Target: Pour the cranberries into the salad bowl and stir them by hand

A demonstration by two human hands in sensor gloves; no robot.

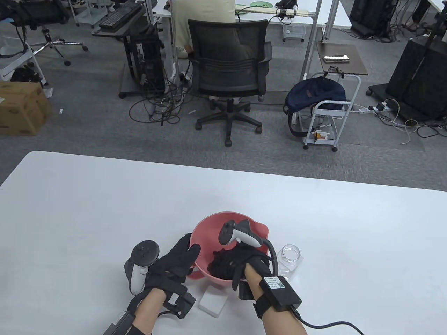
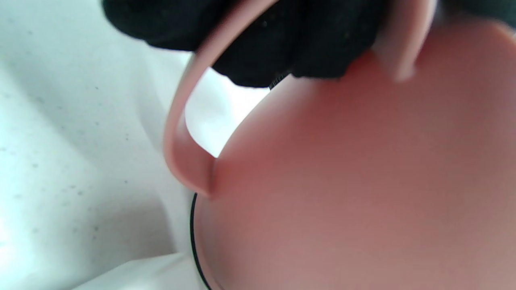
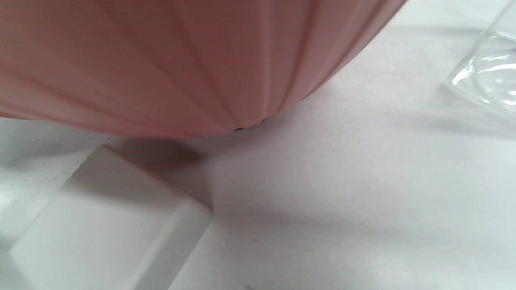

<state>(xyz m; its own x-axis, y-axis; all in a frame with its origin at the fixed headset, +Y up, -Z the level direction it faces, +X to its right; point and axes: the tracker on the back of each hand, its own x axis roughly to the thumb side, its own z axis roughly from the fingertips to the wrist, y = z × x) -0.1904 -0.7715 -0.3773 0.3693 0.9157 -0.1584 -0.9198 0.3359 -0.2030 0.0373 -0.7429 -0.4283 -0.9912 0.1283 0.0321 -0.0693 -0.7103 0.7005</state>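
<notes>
The pink salad bowl (image 1: 209, 226) stands near the table's front edge. My left hand (image 1: 181, 254) holds its left side, and in the left wrist view black gloved fingers (image 2: 282, 48) curl over the bowl's thin pink handle (image 2: 181, 133). My right hand (image 1: 227, 261) reaches down inside the bowl, fingers spread loosely at the bottom. The hand covers the contents, so no cranberries show. The right wrist view shows only the bowl's ribbed outer wall (image 3: 161, 60) from below.
An empty clear jar (image 1: 290, 256) stands just right of the bowl and shows again as a clear jar (image 3: 487, 72) at the right wrist view's edge. A white square lid (image 1: 213, 302) lies in front of the bowl on the white table (image 1: 104, 209).
</notes>
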